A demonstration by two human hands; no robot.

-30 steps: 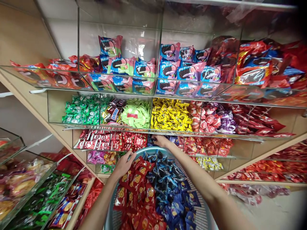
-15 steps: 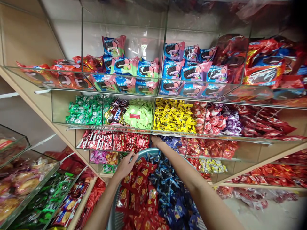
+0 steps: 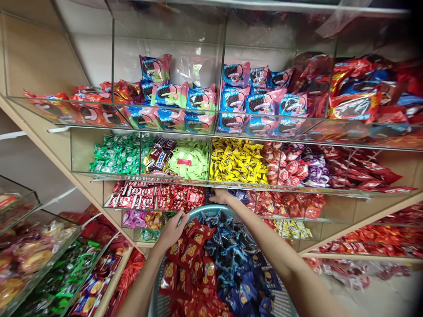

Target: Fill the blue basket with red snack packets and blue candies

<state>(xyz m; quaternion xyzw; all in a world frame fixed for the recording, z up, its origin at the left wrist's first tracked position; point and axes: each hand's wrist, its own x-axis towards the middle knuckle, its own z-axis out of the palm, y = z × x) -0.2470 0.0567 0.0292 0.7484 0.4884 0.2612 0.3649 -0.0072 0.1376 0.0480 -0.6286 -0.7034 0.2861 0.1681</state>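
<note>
My left hand is closed on the rim of a blue-green plastic basket at the lower middle. Red packets with an orange-slice print fill the basket's left half; dark-blue wrapped candies fill its right. Beyond the far rim, my right hand reaches into a shelf compartment of dark-blue packets, under the ledge of the shelf above. Its thumb and fingers look slightly apart; the fingertips are partly hidden, and I make out nothing held.
Above are glass-fronted shelves with yellow candies, green candies and cookie packs. Red packets border the reached compartment. Glass bins of green-wrapped goods stand at lower left. A slanted wooden panel runs down the left.
My right hand has shifted slightly right and lower, its fingers showing more among the dark-blue packets. My left hand stays on the basket rim. The view has tilted slightly.
</note>
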